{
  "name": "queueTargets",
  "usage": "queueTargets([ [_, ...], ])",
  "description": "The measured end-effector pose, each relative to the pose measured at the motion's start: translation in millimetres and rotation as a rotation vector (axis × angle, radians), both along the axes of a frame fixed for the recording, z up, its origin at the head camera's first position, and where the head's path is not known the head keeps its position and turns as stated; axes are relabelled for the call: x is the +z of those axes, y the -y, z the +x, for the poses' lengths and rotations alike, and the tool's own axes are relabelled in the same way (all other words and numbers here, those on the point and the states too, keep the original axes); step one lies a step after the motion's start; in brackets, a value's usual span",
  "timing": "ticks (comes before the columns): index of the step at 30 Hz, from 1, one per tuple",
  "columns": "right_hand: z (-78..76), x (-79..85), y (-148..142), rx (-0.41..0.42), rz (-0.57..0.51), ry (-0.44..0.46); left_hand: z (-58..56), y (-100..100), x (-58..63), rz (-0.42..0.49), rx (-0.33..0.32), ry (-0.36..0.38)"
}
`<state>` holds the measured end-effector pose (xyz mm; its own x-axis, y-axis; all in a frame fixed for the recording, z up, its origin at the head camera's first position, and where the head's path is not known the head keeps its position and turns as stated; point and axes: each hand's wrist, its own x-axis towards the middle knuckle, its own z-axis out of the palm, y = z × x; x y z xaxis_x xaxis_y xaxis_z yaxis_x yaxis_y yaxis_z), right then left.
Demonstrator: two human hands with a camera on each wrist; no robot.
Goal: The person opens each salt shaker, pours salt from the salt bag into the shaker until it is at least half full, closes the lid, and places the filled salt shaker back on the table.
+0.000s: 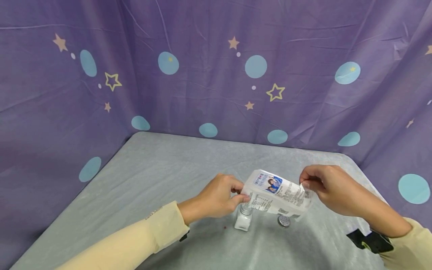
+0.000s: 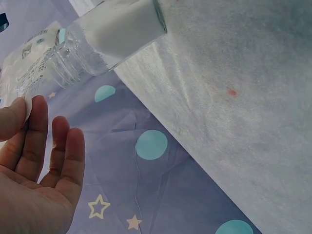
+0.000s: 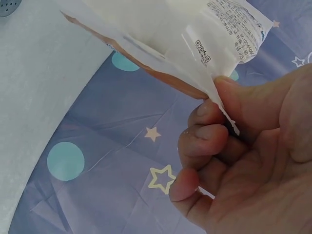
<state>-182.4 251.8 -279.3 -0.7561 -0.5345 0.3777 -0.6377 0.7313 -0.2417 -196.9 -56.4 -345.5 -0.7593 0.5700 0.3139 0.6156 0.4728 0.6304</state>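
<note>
A white printed plastic packet [image 1: 278, 194] with a blue picture label is held slanting above the table between two hands. My left hand [image 1: 217, 195] pinches its left corner between thumb and fingers; in the left wrist view the other fingers extend loosely. At the right end, my right hand [image 1: 334, 189] pinches the packet's edge, and in the right wrist view its other fingers curl inward. Just below the packet's left end stands an uncapped glass shaker jar [image 1: 243, 219] containing white powder or grains. The perforated metal cap [image 1: 284, 221] lies on the table under the packet.
A grey cloth covers the table [image 1: 175, 168]. Purple curtains [image 1: 209, 82] with stars and blue spots hang behind and at both sides. A tiny red speck [image 1: 225, 227] lies left of the jar.
</note>
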Motion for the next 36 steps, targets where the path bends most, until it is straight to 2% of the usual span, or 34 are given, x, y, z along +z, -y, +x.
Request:
queueTargets([
  [9, -2.0, -8.2, -3, -0.023, 0.005, 0.078, 0.5, -2, 3.0, -0.027, 0.007, -0.049],
  [19, -5.1, -18.6, -6, -0.04, -0.018, 0.207, -0.9, -5, 6.8, -0.037, -0.001, -0.083],
  [25, -7.5, -27.1, -8, -0.013, -0.01, 0.217, 0.4, -6, 9.4, -0.028, -0.003, -0.109],
  [36, -8.5, -32.5, -9, -0.025, 0.007, 0.264, 0.6, -11, 14.9, -0.02, 0.008, -0.111],
])
